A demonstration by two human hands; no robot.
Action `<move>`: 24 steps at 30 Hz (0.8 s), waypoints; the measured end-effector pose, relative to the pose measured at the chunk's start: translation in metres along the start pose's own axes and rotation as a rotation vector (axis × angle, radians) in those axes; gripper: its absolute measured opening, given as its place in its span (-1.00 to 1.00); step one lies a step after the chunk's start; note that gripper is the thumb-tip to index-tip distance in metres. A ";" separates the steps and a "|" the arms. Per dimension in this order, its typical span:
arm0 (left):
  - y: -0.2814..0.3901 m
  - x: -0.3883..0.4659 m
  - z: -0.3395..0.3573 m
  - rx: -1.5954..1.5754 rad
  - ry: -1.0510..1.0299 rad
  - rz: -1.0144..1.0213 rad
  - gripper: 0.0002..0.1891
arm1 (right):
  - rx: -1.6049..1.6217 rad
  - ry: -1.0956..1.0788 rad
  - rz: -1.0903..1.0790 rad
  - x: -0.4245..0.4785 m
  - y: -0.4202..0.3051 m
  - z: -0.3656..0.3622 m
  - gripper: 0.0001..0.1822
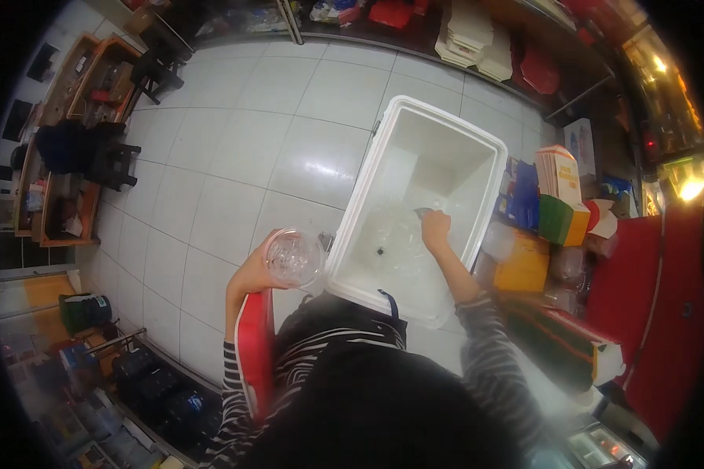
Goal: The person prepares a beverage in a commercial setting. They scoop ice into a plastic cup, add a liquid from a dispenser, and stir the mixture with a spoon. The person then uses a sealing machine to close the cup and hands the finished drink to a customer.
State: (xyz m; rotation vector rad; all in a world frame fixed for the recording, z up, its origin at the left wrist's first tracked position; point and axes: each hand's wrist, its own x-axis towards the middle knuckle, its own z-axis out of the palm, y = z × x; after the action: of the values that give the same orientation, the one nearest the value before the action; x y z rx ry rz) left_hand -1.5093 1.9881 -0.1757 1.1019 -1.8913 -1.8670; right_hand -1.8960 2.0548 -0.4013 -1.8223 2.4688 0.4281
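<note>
My left hand point(258, 267) is closed around a clear plastic cup point(295, 258), which seems to have ice or clear pieces inside. A red flat object point(254, 352) with a pale edge lies along my left forearm. My right hand point(435, 228) reaches into a large white open cooler box point(346, 205) and grips a small dark-looking scoop or blade point(421, 212), mostly hidden by the fist. Clear ice or water, I cannot tell which, covers the bottom of the box around a small dark spot point(380, 251).
Folded cartons point(557, 170), a yellow box point(522, 261) and clear containers crowd the cooler's right side. A shelf with white trays or lids point(469, 38) runs along the far side. Black stools point(114, 161) and wooden shelving point(73, 193) stand at left on the tiled floor.
</note>
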 end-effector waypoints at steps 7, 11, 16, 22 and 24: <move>-0.018 -0.021 -0.019 0.026 0.079 -0.018 -0.06 | -0.324 -0.325 -0.118 0.007 0.002 0.065 -0.83; -0.012 -0.025 -0.023 0.009 0.118 -0.043 -0.06 | -0.015 -0.676 -0.136 -0.012 -0.011 0.056 -0.76; -0.015 -0.025 -0.027 0.019 0.146 -0.080 -0.07 | 0.244 -0.717 -0.136 -0.034 -0.033 0.104 -0.70; -0.013 -0.025 -0.029 -0.006 0.165 -0.080 -0.09 | 0.356 -0.781 -0.131 -0.029 -0.037 0.121 -0.68; -0.016 -0.026 -0.028 -0.072 0.171 -0.110 -0.10 | 0.383 -0.829 -0.169 -0.025 -0.034 0.128 -0.71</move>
State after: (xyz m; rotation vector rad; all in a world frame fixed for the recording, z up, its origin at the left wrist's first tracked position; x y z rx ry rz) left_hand -1.4685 1.9864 -0.1786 1.3205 -1.6890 -1.8175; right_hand -1.8730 2.1002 -0.5255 -1.3100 1.6784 0.5162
